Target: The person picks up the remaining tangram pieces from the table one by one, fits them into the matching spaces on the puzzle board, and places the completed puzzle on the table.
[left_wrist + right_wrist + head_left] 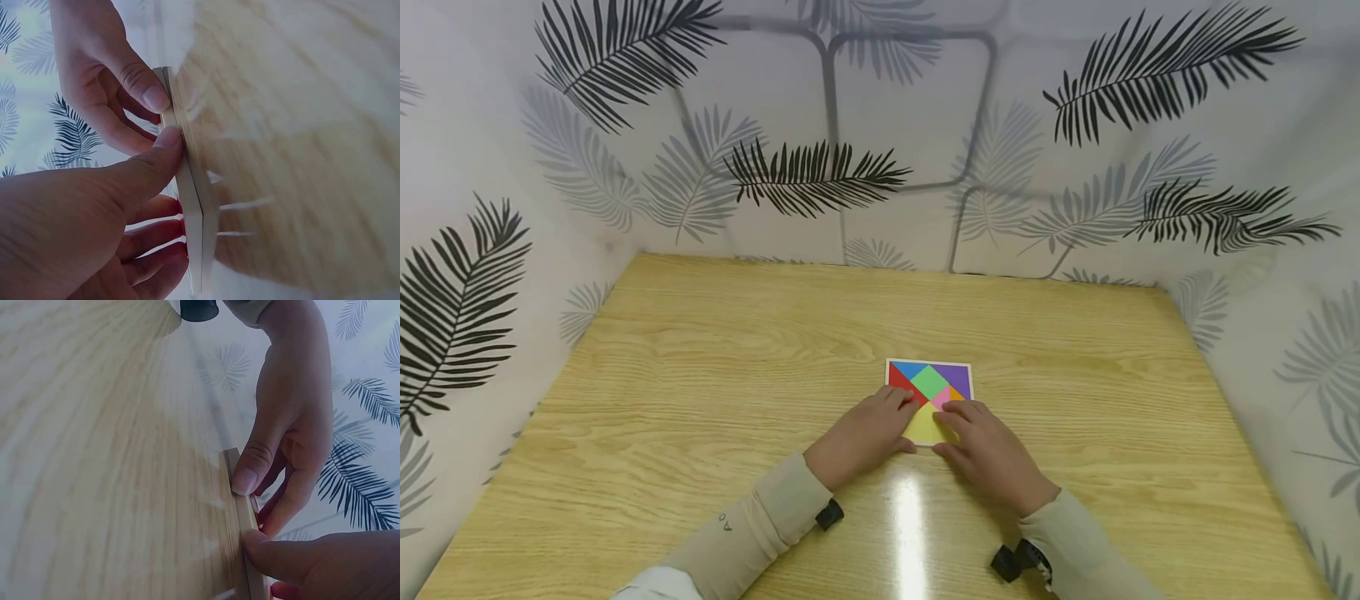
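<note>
A square tangram puzzle (929, 382) with a pale frame lies flat on the wooden table, its red, blue, green, purple, pink, orange and yellow pieces fitted together. My left hand (868, 429) grips its near left part, fingertips on the colored face and thumb against the near edge. From the right, my right hand (996, 454) holds it the same way, fingers over the pink and yellow area. In the left wrist view both thumbs press on the pale side edge (192, 215) of the board. The hands hide the board's lower corners.
The wooden table (715, 358) stretches out around the puzzle on every side. A white cloth with leaf prints (895, 108) hangs behind the table and along both its sides. Black devices (829, 515) are strapped at both wrists.
</note>
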A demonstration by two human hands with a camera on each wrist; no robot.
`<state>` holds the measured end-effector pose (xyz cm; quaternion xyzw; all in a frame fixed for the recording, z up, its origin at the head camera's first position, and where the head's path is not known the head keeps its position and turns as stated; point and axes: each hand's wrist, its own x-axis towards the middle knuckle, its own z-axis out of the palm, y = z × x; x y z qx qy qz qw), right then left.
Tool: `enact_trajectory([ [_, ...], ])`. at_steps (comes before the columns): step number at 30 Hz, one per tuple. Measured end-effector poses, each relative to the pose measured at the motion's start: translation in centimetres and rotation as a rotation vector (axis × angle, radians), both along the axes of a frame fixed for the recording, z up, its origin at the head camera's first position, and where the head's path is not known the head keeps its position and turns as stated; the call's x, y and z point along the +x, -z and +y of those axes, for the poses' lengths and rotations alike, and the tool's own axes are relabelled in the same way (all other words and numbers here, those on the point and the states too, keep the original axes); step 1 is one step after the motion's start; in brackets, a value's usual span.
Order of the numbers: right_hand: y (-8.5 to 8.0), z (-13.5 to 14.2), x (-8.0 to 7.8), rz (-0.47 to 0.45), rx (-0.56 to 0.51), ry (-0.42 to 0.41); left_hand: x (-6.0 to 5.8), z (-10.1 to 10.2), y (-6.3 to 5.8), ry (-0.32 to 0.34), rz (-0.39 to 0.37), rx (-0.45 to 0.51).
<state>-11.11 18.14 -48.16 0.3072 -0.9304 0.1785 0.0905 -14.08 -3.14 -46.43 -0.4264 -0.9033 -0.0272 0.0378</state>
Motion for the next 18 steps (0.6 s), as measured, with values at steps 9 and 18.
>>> enact_trajectory([
  [9, 0.2, 0.1, -0.1, -0.006, -0.027, 0.007, -0.4, -0.1, 0.4, -0.017, -0.054, 0.033],
  [18, -1.2, 1.9, -0.7, 0.086, -0.028, 0.117, -1.6, -1.5, -0.2, -0.101, 0.113, 0.135],
])
